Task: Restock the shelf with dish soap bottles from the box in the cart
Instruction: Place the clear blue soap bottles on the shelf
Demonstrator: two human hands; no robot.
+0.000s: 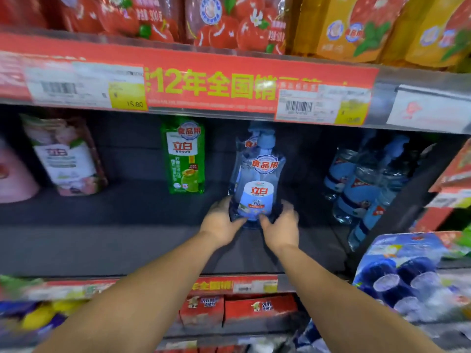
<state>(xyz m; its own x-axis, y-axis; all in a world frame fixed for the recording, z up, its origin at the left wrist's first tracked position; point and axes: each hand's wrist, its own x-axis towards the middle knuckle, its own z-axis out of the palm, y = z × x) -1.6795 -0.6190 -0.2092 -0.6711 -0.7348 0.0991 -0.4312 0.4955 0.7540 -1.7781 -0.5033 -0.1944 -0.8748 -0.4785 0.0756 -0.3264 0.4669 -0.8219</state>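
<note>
A clear blue dish soap bottle (256, 174) with a pump top stands upright on the dark middle shelf (114, 240); a second like bottle seems to stand right behind it. My left hand (220, 221) grips the bottle's base from the left. My right hand (280, 225) grips the base from the right. Both arms reach forward into the shelf. The box and the cart are out of view.
A green soap bottle (184, 155) stands further back to the left. A pink refill pouch (65, 154) leans at far left. Several blue bottles (367, 182) crowd the right end. Red price strips (198, 85) run above and below. A blue multipack (407, 273) sits lower right.
</note>
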